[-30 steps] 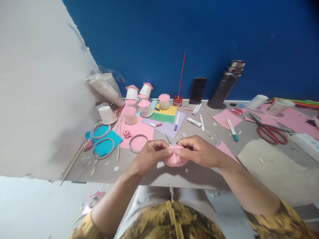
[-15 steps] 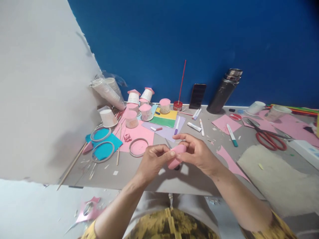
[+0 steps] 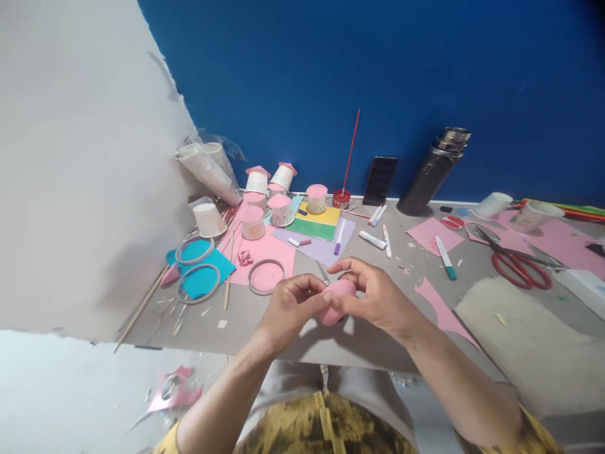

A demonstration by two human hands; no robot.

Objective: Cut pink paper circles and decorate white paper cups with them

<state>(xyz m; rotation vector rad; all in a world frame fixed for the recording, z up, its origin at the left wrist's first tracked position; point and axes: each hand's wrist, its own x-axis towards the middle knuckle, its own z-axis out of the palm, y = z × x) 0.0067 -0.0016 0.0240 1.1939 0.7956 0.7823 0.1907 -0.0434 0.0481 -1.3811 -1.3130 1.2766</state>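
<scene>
A curved piece of pink paper is held above the table's near edge. My left hand pinches its left side between thumb and fingers. On its right side, my right hand grips it with the thumb in front, the index finger stretched out above. Just behind the paper, the grey tip of a pair of scissors shows; the rest is hidden by the paper and my hands. Left of my left hand lies a grey ring on a pink sheet.
Several pink-topped paper cups stand at the back left beside stacked cups. Markers lie in the middle. A black flask and a phone lean on the blue wall. Red-handled scissors lie at right.
The pink paper has turned, so more of its broad face shows between my hands. Both hands keep their hold. The view has shifted slightly, moving the table things a little to the right.
</scene>
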